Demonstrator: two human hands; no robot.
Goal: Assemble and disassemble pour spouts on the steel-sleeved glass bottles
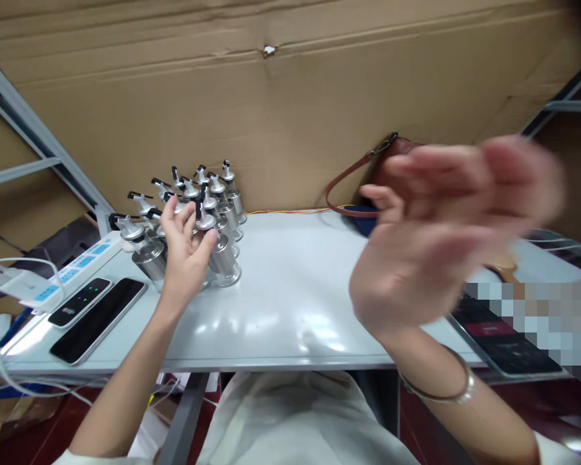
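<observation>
Several glass oil bottles [223,255] with steel sleeves and black-levered pour spouts stand upright, close together, at the table's left. My left hand [186,245] is at the front of this group, fingers apart and slightly bent around a spout top. Its thumb lies beside the front-right bottle; whether it touches the bottle I cannot tell. On the right, my right hand [430,239] is raised over the table, close to the camera and blurred by motion. Its palm shows with nothing in it, and its fingers look spread. A bangle is on that wrist.
A brown handbag [390,165] sits at the back right, partly behind my right hand. A power strip [77,265], a black-topped device [80,302] and a phone [99,320] lie at the left. A dark tablet-like device [508,342] lies right. Cardboard [281,123] walls the back.
</observation>
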